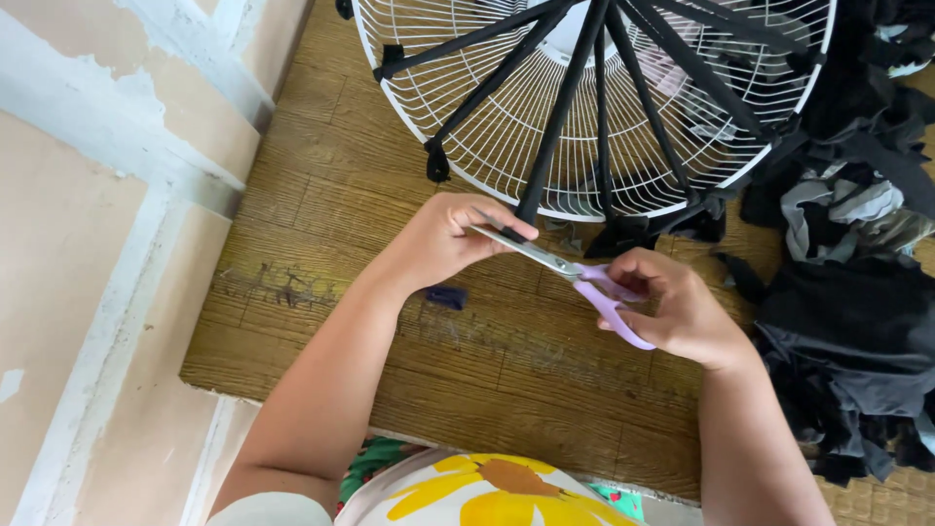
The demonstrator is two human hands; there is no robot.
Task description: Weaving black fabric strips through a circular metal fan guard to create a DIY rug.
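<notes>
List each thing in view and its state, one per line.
Scissors: blades open, held in the right hand.
Black strip: stretched across the fan grille, its end pinched by the left hand.
Fan grille: lying flat on the wooden board, several black strips tied across it.
Fabric pile: heaped loose at right.

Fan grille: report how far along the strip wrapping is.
Done: several black fabric strips already run like spokes across the white fan grille. In hand: the left hand pinches one strip's end at the rim while the right hand works purple scissors. Left: wide bare gaps, and a scrap pile waits.
</notes>
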